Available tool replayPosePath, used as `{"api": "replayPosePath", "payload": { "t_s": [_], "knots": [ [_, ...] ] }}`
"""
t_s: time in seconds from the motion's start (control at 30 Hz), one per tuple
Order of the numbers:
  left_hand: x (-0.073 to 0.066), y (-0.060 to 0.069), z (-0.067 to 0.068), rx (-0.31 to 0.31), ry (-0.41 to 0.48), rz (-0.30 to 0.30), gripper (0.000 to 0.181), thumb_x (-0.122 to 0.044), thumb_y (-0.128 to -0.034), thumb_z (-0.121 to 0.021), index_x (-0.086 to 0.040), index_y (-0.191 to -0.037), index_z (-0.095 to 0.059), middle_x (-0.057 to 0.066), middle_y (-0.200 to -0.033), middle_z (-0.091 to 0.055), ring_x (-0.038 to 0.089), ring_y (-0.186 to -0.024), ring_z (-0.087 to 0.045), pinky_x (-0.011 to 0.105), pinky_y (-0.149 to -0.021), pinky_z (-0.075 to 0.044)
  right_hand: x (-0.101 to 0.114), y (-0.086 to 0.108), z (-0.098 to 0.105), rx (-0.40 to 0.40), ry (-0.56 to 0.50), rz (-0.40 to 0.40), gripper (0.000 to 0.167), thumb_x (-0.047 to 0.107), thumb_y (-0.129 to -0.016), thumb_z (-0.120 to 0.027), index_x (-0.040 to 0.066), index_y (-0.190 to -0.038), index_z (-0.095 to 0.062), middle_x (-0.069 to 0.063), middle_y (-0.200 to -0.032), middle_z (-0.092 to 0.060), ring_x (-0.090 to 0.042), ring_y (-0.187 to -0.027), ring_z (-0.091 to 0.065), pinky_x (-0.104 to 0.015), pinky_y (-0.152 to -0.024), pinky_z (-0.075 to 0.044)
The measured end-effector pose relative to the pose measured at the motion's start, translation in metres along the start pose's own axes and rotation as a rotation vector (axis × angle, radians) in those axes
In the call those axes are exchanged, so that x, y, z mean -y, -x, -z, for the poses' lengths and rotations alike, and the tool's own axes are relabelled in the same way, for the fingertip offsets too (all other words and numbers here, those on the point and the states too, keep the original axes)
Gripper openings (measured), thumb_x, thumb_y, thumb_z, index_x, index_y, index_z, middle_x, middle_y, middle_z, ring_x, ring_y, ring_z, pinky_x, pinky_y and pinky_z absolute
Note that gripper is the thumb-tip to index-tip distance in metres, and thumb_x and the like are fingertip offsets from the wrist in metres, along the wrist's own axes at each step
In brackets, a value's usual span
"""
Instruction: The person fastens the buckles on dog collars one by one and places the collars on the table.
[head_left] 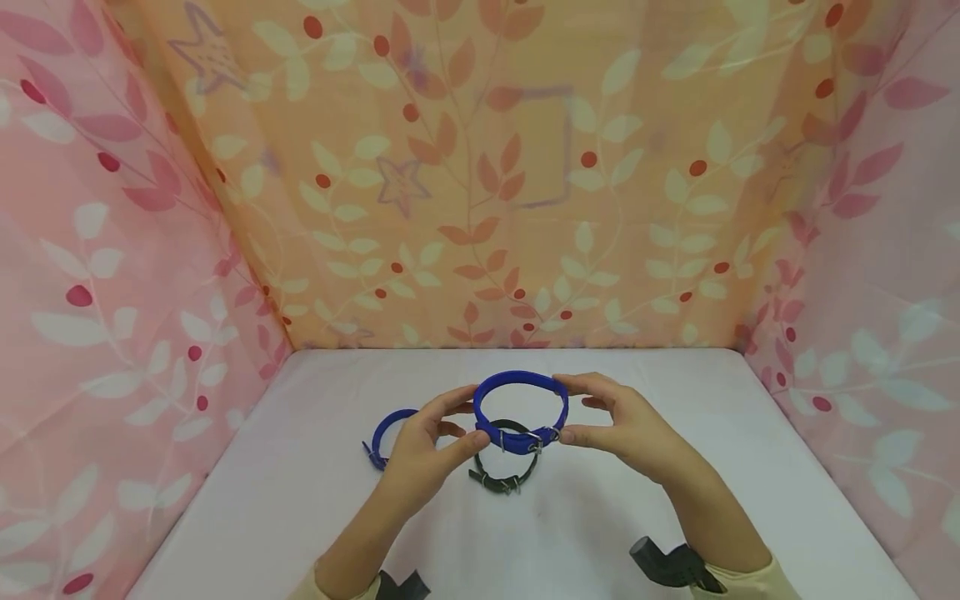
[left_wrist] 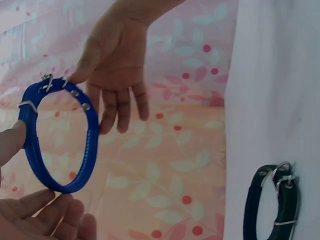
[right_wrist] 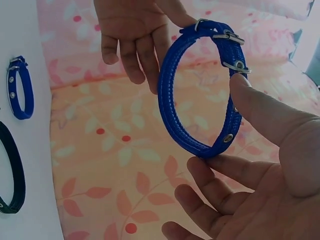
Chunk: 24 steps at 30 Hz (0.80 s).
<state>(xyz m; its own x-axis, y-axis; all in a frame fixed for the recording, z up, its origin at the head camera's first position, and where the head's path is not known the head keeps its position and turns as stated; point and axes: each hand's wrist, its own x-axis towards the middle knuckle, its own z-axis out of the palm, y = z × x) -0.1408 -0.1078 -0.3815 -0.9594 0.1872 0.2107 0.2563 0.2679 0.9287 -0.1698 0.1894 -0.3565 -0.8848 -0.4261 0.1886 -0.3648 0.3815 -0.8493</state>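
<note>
Between both hands, a blue pet collar [head_left: 517, 377] is raised above the white table, buckled into a ring. Metal eyelets and a silver buckle [right_wrist: 229, 37] show on its band. The left hand [head_left: 423, 454] pinches the ring's left side, thumb at the front and fingers behind. On the opposite side, the right hand [head_left: 633, 427] holds it between thumb [right_wrist: 255, 97] and fingers. A dark collar [head_left: 501, 483], also a closed ring, lies on the table beneath, partly covered from above by the raised one. Behind the left hand rests another blue collar [head_left: 378, 435], partly hidden.
A white tabletop [head_left: 247, 517] spreads under the hands. Patterned cloth walls stand around it: orange at the back [head_left: 465, 167], pink at left [head_left: 112, 333] and right [head_left: 862, 333]. Black straps [head_left: 667, 565] circle the wrists.
</note>
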Motion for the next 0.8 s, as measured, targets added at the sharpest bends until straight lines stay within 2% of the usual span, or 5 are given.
{"api": "replayPosePath", "payload": {
  "t_s": [0.17,0.3,0.43,0.6,0.8],
  "knots": [
    [0.006,0.000,-0.014,-0.050,0.053,-0.020,0.058,-0.034,-0.0854,-0.085,-0.036,-0.138,-0.061,-0.008,-0.129,-0.064,0.026,-0.110,-0.061,0.031,-0.080,-0.059,-0.008,-0.002,0.007,-0.027,-0.043,-0.055,0.066,0.029,-0.085,-0.085,0.014,-0.143,-0.058,-0.011,-0.142,-0.061,-0.048,-0.135,-0.047,-0.063,-0.097,-0.051],
    [0.010,-0.004,-0.023,-0.056,0.050,-0.045,0.058,-0.035,-0.0849,-0.085,-0.034,-0.138,-0.062,-0.007,-0.129,-0.064,0.026,-0.113,-0.061,0.030,-0.084,-0.057,-0.018,-0.001,0.009,-0.060,-0.049,-0.072,0.065,0.029,-0.083,-0.087,0.016,-0.141,-0.059,-0.010,-0.141,-0.062,-0.047,-0.134,-0.047,-0.060,-0.095,-0.053],
    [0.014,-0.011,-0.033,-0.052,0.019,-0.071,0.057,-0.038,-0.0859,-0.084,-0.034,-0.138,-0.062,-0.011,-0.132,-0.063,0.018,-0.117,-0.058,0.032,-0.089,-0.055,-0.028,0.004,0.013,-0.088,-0.013,-0.050,0.065,0.029,-0.083,-0.087,0.017,-0.140,-0.060,-0.009,-0.141,-0.061,-0.047,-0.133,-0.048,-0.061,-0.093,-0.054],
    [0.020,-0.019,-0.047,-0.037,-0.033,-0.069,0.058,-0.045,-0.0847,-0.083,-0.036,-0.138,-0.062,-0.016,-0.134,-0.061,0.015,-0.117,-0.056,0.034,-0.091,-0.054,-0.039,0.012,0.018,-0.125,0.016,-0.022,0.063,0.027,-0.084,-0.086,0.019,-0.141,-0.059,-0.009,-0.143,-0.060,-0.045,-0.132,-0.048,-0.061,-0.092,-0.054],
    [0.025,-0.028,-0.062,0.012,-0.070,-0.082,0.060,-0.044,-0.0854,-0.082,-0.035,-0.140,-0.060,-0.014,-0.139,-0.058,0.013,-0.122,-0.053,0.035,-0.093,-0.052,-0.050,0.024,0.025,-0.165,0.078,-0.074,0.068,0.031,-0.085,-0.085,0.019,-0.145,-0.055,-0.013,-0.145,-0.059,-0.045,-0.132,-0.048,-0.063,-0.091,-0.054]
  ]
}}
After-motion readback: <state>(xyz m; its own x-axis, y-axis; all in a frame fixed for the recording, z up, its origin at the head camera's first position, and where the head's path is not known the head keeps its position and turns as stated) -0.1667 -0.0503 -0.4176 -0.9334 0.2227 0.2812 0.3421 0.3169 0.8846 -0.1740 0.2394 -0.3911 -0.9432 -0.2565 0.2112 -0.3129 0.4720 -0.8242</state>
